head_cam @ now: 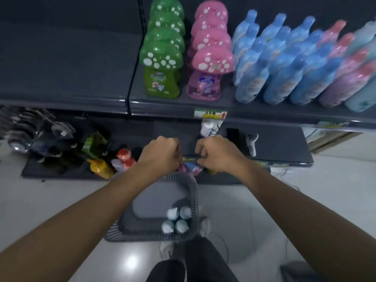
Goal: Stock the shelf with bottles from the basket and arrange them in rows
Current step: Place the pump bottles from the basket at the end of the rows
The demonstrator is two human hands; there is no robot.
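My left hand (160,153) and my right hand (218,154) are both closed, side by side above the far end of the grey slatted basket (154,228) on the floor. Small pink and blue bottles (191,167) show just under and between the two fists. They seem held by both hands, but most of each is hidden. Several white-capped bottles (177,219) stand in the basket's near right corner. On the upper shelf (162,106) stand rows of green mushroom-cap bottles (161,58), pink mushroom-cap bottles (211,60), blue bottles (278,64) and pink bottles (345,74).
The shelf section (65,64) left of the green row holds nothing. The low shelf (280,147) behind my hands carries a yellow bottle (100,168), red-capped bottles (124,157), a green pack (93,142) and a white controller (251,143). My legs and shoes are just behind the basket.
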